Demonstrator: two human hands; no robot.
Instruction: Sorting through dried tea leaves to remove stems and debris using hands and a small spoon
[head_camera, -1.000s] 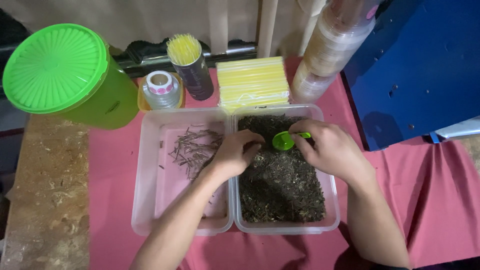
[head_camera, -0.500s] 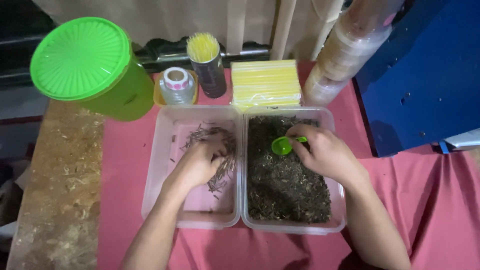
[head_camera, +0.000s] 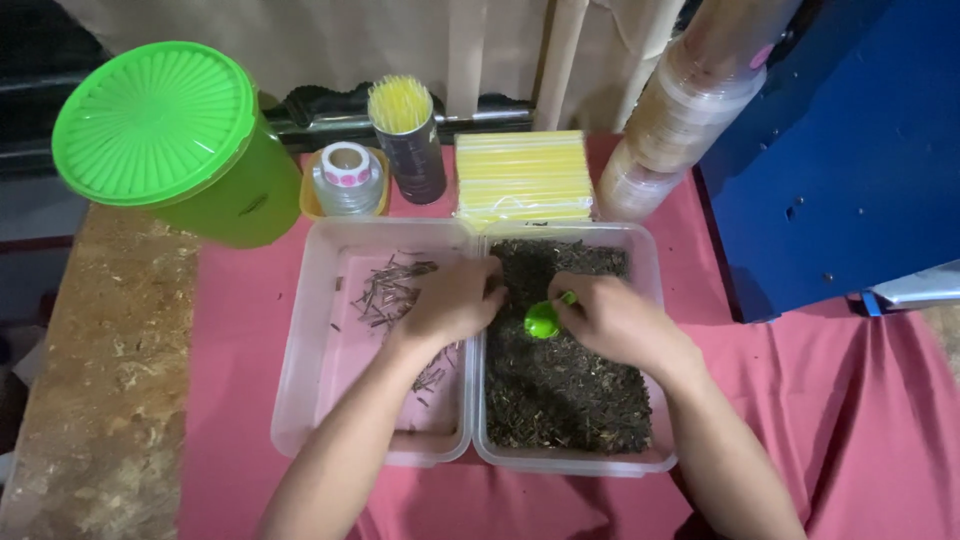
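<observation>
— Scoop (head_camera: 542, 321): where does it sit from your hands?

— It's in your right hand (head_camera: 612, 322), fingers closed round its short handle, green bowl poking out to the left and low over the dark leaves (head_camera: 565, 395) in the right tub (head_camera: 655, 300). Its long axis runs roughly left to right, handle toward your right palm.

— And your left hand (head_camera: 452, 298)?

— It lies just left of the scoop, across the wall between the tubs, fingers curled at the leaf edge. You can't tell whether they pinch anything. That hand is the nearer one to the twigs (head_camera: 388, 292) in the left tub (head_camera: 300, 330).

— Packaging beyond your hands?

— Straight ahead, a flat yellow straw pack (head_camera: 522, 175); left of it a dark cup of yellow sticks (head_camera: 405, 135), a sticker roll (head_camera: 346, 172), a green lidded bucket (head_camera: 170, 140). Ahead right, stacked clear lids (head_camera: 690, 110).
</observation>
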